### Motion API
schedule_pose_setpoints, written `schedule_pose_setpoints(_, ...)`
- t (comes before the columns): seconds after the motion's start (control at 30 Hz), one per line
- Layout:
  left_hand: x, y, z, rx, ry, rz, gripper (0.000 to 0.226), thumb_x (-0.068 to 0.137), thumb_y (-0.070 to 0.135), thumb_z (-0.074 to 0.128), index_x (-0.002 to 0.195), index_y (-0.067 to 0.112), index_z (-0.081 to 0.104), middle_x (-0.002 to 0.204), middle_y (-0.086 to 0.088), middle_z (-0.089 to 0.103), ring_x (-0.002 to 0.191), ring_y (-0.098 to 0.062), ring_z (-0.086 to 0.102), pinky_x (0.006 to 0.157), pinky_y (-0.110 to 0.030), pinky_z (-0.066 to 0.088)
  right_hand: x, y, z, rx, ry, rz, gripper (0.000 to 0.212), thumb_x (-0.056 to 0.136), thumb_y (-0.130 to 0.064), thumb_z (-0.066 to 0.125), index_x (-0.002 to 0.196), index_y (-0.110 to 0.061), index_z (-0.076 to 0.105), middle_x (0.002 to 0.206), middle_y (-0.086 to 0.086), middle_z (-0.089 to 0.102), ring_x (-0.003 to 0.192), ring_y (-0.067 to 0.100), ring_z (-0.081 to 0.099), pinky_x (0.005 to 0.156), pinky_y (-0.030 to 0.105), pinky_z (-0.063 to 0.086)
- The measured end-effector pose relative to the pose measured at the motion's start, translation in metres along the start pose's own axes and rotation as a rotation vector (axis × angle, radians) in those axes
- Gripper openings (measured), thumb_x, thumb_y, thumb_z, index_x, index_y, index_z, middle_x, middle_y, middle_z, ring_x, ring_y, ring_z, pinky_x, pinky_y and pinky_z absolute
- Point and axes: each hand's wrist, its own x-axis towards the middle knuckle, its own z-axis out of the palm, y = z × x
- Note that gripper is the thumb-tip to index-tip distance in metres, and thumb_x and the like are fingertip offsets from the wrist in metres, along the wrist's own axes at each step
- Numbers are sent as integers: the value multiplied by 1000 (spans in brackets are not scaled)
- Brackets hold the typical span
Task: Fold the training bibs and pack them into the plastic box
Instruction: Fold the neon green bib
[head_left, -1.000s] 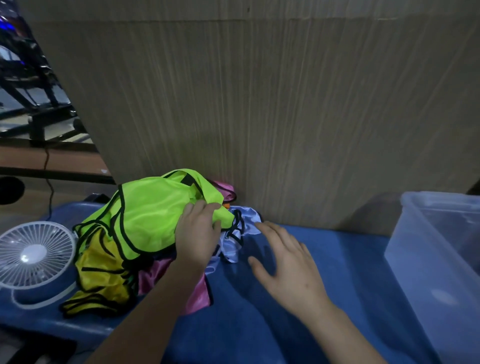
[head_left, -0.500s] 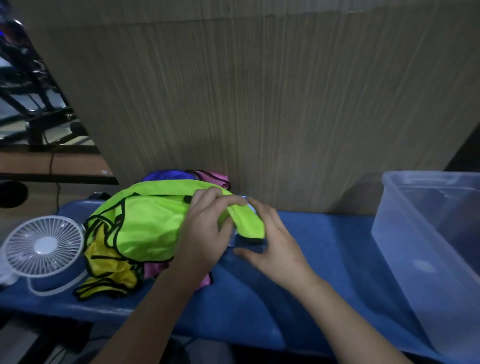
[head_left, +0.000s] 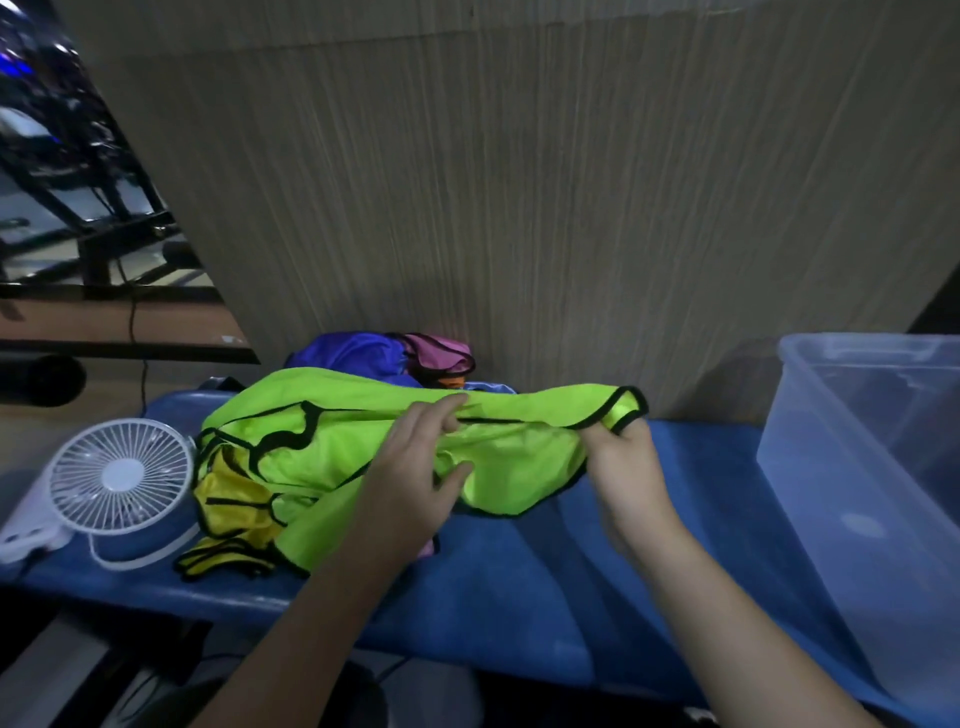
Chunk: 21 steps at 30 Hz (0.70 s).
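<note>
Head view. Wood-grain panel (head_left: 519, 208) stands at the far edge of the blue-covered desk (head_left: 519, 587). Heap of training bibs lies left of centre: neon green bib (head_left: 332, 452) on top, yellow bib (head_left: 228, 512) under it at near left, blue bib (head_left: 353, 353) and pink bib (head_left: 441, 351) at the far side against the panel. Left hand (head_left: 410, 483) grip: fingers and thumb curled round a fold of the green bib. Right hand (head_left: 623, 467) grip: pinching the green bib's black-trimmed right corner, stretched out toward the right. Clear plastic box (head_left: 852, 467) sits at far right on the desk, apart from the heap. White fan (head_left: 122, 475) at left, just beside the heap.
</note>
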Motion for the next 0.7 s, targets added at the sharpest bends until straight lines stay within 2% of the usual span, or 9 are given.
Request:
schedule_pose_setpoints(0.07, -2, -10, -4, 68, 26, -23, 66, 82, 14, 76, 142, 22, 48, 114, 10, 52, 110, -8, 52, 94, -32, 50, 7, -1, -6, 13, 81, 4, 19, 93, 1, 55, 92, -8, 72, 90, 0, 77, 83, 10, 68, 77, 29, 55)
schedule_pose_setpoints(0.23, -7, -34, -5, 184, 5, -104, 81, 75, 7, 81, 146, 20, 44, 119, 5, 53, 108, -14, 53, 91, -35, 52, 17, -5, -25, 12, 234, -47, 26, 87, 7, 52, 80, -13, 66, 78, -4, 66, 78, 12, 58, 73, 31, 48)
schedule_pose_setpoints(0.37, -3, -31, -1, 222, 78, -30, 70, 71, -2, 76, 136, 17, 56, 108, 4, 57, 99, -17, 54, 83, -35, 49, 25, -2, -49, -17, 348, -27, 19, 80, -1, 53, 76, -15, 64, 76, -5, 62, 76, 13, 54, 72, 33, 45)
schedule_pose_setpoints(0.47, 2, -26, 0, 334, 198, -12, 61, 66, 10, 85, 124, 18, 67, 108, -2, 55, 98, -22, 52, 81, -33, 38, 27, -2, -63, -90, 397, -17, 12, 76, -11, 53, 75, -17, 64, 78, -2, 61, 76, 15, 54, 72, 35, 44)
schedule_pose_setpoints(0.53, 6, -26, 0, 404, 206, -36, 65, 68, 25, 85, 128, 19, 65, 120, -7, 53, 112, -28, 50, 91, -40, 38, 24, -5, -68, -137, 388, -35, 11, 78, -12, 53, 75, -17, 63, 78, -2, 61, 76, 14, 54, 71, 33, 45)
schedule_pose_setpoints(0.6, 9, -30, 1, 403, 129, -44, 66, 76, 38, 79, 137, 21, 59, 132, -7, 54, 125, -29, 49, 103, -45, 37, 20, -7, -69, -185, 334, -52, 11, 85, -10, 56, 79, -13, 64, 80, -2, 63, 77, 13, 56, 71, 33, 47)
schedule_pose_setpoints(0.63, 9, -33, 3, 365, 75, -62, 64, 80, 40, 76, 138, 21, 57, 133, -4, 57, 125, -26, 52, 104, -45, 38, 19, -8, -70, -222, 305, -56, 10, 88, -9, 57, 80, -9, 64, 79, -1, 64, 76, 13, 56, 70, 33, 47)
schedule_pose_setpoints(0.7, 9, -36, 8, 272, -15, -125, 52, 87, 38, 74, 135, 23, 60, 121, 2, 67, 113, -22, 61, 98, -41, 47, 18, -5, -73, -331, 230, -45, 10, 89, -11, 60, 83, -3, 64, 77, 2, 66, 74, 13, 56, 67, 35, 48)
